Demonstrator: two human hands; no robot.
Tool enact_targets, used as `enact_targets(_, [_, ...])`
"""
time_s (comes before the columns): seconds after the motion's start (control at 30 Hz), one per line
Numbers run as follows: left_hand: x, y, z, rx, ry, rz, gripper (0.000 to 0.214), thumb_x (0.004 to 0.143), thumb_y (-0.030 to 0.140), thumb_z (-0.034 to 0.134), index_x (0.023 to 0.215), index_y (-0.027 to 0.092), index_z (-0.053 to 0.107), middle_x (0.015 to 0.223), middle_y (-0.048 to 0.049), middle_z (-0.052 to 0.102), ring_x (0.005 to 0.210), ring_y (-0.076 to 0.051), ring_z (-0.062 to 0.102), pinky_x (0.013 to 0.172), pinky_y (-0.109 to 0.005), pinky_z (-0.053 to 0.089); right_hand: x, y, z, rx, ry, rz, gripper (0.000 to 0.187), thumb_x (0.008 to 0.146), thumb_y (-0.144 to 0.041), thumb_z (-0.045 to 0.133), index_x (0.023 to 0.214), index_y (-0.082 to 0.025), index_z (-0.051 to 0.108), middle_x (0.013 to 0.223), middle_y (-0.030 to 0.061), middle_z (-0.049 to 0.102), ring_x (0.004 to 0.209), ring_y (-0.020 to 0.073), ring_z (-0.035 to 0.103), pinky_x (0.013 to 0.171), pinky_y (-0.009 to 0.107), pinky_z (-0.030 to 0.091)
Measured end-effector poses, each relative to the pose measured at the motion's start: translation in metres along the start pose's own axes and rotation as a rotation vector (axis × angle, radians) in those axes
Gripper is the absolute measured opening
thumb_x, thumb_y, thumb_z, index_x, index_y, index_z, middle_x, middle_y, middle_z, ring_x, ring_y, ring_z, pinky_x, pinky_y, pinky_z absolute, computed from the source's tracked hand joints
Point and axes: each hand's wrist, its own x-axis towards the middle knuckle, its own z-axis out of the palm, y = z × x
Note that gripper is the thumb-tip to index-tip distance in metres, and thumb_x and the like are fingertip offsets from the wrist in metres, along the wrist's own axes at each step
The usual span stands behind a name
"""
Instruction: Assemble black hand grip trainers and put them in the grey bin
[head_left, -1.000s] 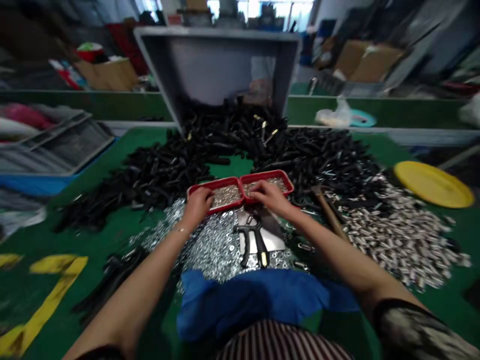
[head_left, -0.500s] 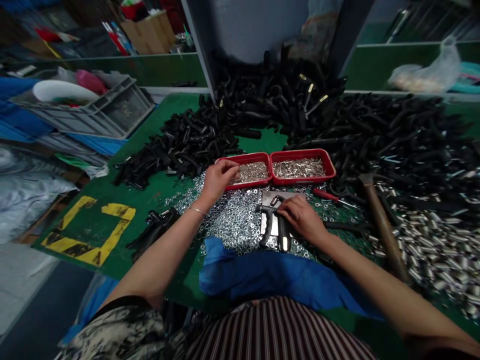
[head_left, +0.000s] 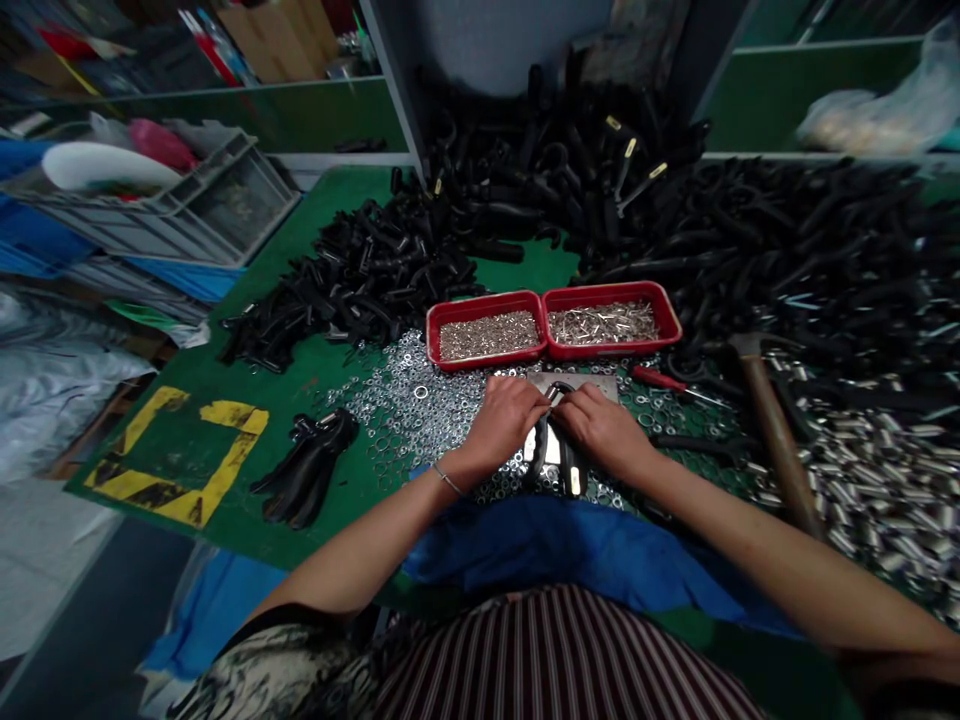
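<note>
A black two-handled hand tool, with a curved loop at its top and a pale label on one handle, lies on a metal plate in front of me. My right hand is closed on its upper right side. From the left, my left hand meets it at the same upper end, thumb and fingers pinched together. Whatever those left fingertips hold is too small and covered to make out. Loose metal nuts or rings are spread around the plate.
Two red trays of small metal pins adjoin behind my hands. Black parts are heaped at the back. On the right are a hammer, a red-handled screwdriver and metal cylinders. Black handles lie left; blue cloth lies in front.
My left hand has left the left red tray and moved right and toward me, to the top of the black tool. My right hand stays at the tool. The view has shifted slightly.
</note>
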Motion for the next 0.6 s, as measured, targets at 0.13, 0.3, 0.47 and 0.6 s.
enact_targets(0.13, [-0.001,0.006,0.007,0.093,-0.012,0.029,0.023,0.103,0.031,0.051,0.102,0.017,0.068,0.1,-0.0059,0.071,0.101,-0.023,0.059,0.097,-0.043,0.038,-0.004,0.002,0.001,0.234,0.031,0.088,0.019,0.101,-0.021,0.051,0.097,-0.015,0.069,0.091,0.012,0.068,0.092,0.0265,0.057,0.079,0.039,0.051])
enact_targets(0.3, [0.001,0.006,0.014,0.193,-0.03,0.103,0.035,0.106,0.031,0.039,0.103,0.015,0.07,0.099,-0.0105,0.071,0.098,-0.026,0.058,0.093,-0.046,0.038,-0.029,0.015,-0.012,0.441,0.126,0.268,0.024,0.102,-0.026,0.05,0.12,-0.018,0.065,0.114,0.0138,0.068,0.11,0.0278,0.061,0.098,0.047,0.048])
enact_targets(0.47, [-0.011,-0.005,0.015,0.17,-0.091,0.207,0.035,0.107,0.025,0.035,0.123,0.019,0.066,0.12,-0.0103,0.069,0.11,-0.025,0.057,0.1,-0.044,0.04,-0.091,0.058,-0.05,0.168,0.136,0.466,0.025,0.101,-0.028,0.049,0.119,-0.021,0.065,0.117,0.0162,0.068,0.113,0.0339,0.059,0.097,0.051,0.044])
enact_targets(0.6, [-0.025,-0.01,0.015,0.084,-0.062,0.209,0.037,0.106,0.023,0.039,0.138,0.02,0.058,0.135,-0.0107,0.063,0.121,-0.025,0.053,0.104,-0.044,0.038,-0.137,0.086,-0.072,0.089,0.103,0.624,0.028,0.101,-0.036,0.047,0.119,-0.019,0.061,0.108,0.0233,0.062,0.108,0.043,0.055,0.087,0.055,0.037])
